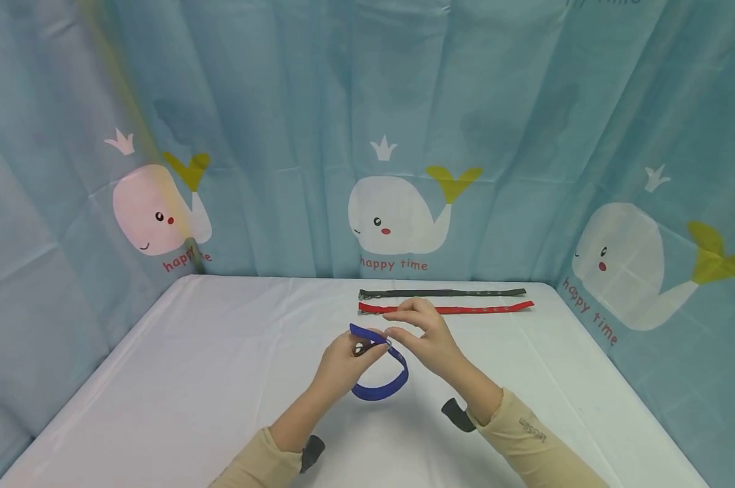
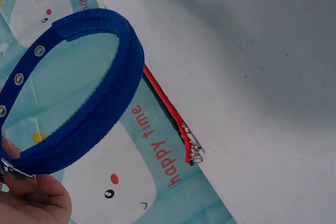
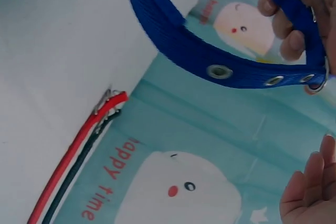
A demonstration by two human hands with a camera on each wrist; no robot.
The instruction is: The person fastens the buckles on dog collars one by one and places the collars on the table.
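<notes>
The left hand point(image 1: 343, 362) pinches the blue collar point(image 1: 382, 369) at its buckle, holding the loop above the white table point(image 1: 190, 379). The right hand point(image 1: 425, 339) hovers just beside it with fingers relaxed (gripping nothing). Beyond them lie the red collar point(image 1: 465, 309) and the black collar point(image 1: 452, 293).

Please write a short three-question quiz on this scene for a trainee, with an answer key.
1. True or false: the blue collar lies flat on the table.
2. Which hand grips the blue collar near its metal buckle? A) left hand B) right hand C) neither
3. What colours are the two straps lying straight behind the hands?

Key:
1. False: it is bent into a loop and held up off the table.
2. A. The right hand hovers beside the collar with fingers relaxed; whether a fingertip touches it cannot be told.
3. The red strap lies nearer the hands, the dark strap behind it.
</notes>
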